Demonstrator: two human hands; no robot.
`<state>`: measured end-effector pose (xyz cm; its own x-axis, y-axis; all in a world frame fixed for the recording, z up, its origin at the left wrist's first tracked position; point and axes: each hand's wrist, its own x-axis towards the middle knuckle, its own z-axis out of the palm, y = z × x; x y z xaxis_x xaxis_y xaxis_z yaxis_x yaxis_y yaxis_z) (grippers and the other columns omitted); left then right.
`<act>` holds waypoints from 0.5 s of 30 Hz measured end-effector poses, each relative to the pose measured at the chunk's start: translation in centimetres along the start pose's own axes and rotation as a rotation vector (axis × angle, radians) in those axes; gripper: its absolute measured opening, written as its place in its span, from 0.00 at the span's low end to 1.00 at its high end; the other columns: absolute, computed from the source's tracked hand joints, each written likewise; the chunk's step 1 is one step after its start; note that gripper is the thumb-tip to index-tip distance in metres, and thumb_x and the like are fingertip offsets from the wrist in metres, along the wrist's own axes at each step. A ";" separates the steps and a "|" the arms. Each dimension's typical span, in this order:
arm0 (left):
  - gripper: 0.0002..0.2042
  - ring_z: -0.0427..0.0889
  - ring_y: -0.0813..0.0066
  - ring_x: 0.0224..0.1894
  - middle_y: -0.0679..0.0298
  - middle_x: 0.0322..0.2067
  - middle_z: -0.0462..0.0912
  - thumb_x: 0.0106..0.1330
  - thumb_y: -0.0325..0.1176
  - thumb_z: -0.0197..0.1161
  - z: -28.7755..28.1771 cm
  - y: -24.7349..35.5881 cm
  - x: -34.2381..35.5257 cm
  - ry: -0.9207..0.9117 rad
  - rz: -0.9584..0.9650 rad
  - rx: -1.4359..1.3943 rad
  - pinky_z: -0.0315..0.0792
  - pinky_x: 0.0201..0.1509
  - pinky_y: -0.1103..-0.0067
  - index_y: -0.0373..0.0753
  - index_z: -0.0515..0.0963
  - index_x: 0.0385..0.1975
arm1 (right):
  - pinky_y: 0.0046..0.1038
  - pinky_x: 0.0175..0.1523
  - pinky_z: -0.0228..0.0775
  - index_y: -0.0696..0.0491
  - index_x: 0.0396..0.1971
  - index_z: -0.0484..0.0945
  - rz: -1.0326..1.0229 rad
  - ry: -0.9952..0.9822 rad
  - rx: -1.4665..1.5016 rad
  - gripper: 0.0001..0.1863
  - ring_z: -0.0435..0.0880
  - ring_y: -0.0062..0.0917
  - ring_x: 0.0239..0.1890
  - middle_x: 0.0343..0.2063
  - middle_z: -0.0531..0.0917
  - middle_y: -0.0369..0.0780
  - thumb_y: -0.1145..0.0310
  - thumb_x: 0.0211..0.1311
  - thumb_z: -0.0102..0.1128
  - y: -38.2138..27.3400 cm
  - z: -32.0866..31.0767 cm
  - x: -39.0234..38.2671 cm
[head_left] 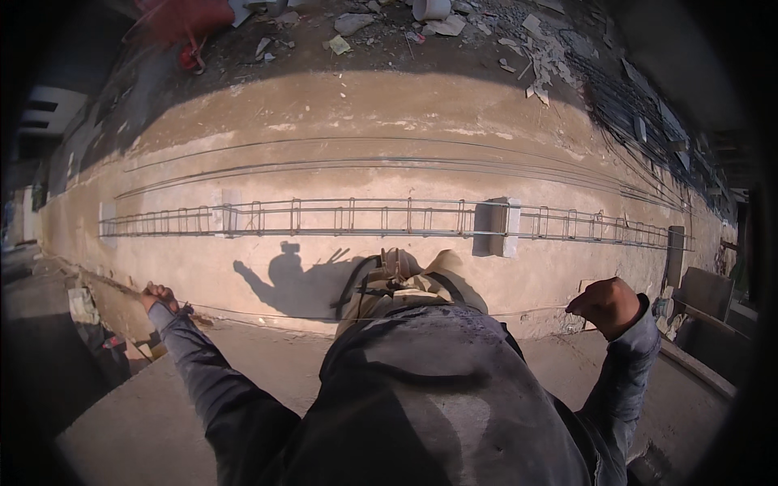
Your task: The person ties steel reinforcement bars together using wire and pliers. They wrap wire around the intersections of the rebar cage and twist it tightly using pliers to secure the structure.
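Observation:
A long thin wire or cord (pixel 519 313) runs roughly level across the front of my body. My left hand (pixel 160 296), out to the left, is closed at one end of it. Far out to the right, my right hand (pixel 608 308) is bent at the wrist, its fingers pinched together where the other end meets them. Both arms are spread wide. Beyond me lies a long cage of steel bars with wire stirrups (pixel 348 234), raised on blocks, one of them a pale block (pixel 509 227). Neither hand touches the cage.
Several loose steel rods (pixel 365 163) lie behind the cage. Rubble (pixel 352 24) and a blurred red object (pixel 182 24) are at the far side. More dark bars (pixel 624 105) are piled at the far right. A board edge (pixel 697 368) runs along the near right.

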<state>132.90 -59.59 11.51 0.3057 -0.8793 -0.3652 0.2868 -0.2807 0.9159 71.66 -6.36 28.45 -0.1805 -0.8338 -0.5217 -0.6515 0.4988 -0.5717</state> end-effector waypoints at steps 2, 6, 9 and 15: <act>0.09 0.61 0.81 0.14 0.71 0.11 0.59 0.61 0.33 0.42 -0.8 -1.0 -1.0 0.022 -0.030 -0.009 0.57 0.13 0.86 0.42 0.65 0.20 | 0.25 0.27 0.70 0.56 0.25 0.80 0.106 0.284 -0.072 0.06 0.79 0.31 0.22 0.22 0.80 0.42 0.76 0.43 0.58 0.0 0.1 0.6; 0.10 0.62 0.79 0.14 0.71 0.11 0.60 0.61 0.36 0.40 -1.8 -2.8 -2.9 0.144 -0.120 -0.078 0.58 0.13 0.85 0.42 0.64 0.19 | 0.24 0.22 0.63 0.60 0.26 0.77 0.104 0.629 0.210 0.05 0.73 0.27 0.18 0.19 0.77 0.40 0.74 0.49 0.57 1.6 -1.3 0.2; 0.11 0.63 0.80 0.14 0.72 0.12 0.60 0.62 0.38 0.39 -1.3 -4.8 -4.3 0.190 -0.210 -0.034 0.58 0.13 0.85 0.44 0.63 0.18 | 0.19 0.21 0.58 0.63 0.29 0.76 -0.307 0.590 0.870 0.08 0.73 0.23 0.20 0.21 0.77 0.42 0.74 0.53 0.56 2.7 -1.7 -2.0; 0.11 0.62 0.75 0.12 0.70 0.11 0.62 0.60 0.38 0.43 -5.4 -9.9 -5.6 0.396 -0.110 0.026 0.58 0.13 0.78 0.47 0.66 0.17 | 0.22 0.27 0.68 0.60 0.39 0.76 -0.458 -0.944 0.609 0.12 0.78 0.26 0.24 0.23 0.80 0.40 0.76 0.53 0.54 4.9 -8.4 0.7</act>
<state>133.26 -49.76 3.55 0.6017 -0.6287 -0.4927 0.3161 -0.3790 0.8697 62.14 -6.52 30.58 0.7497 -0.5878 -0.3040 -0.0153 0.4439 -0.8959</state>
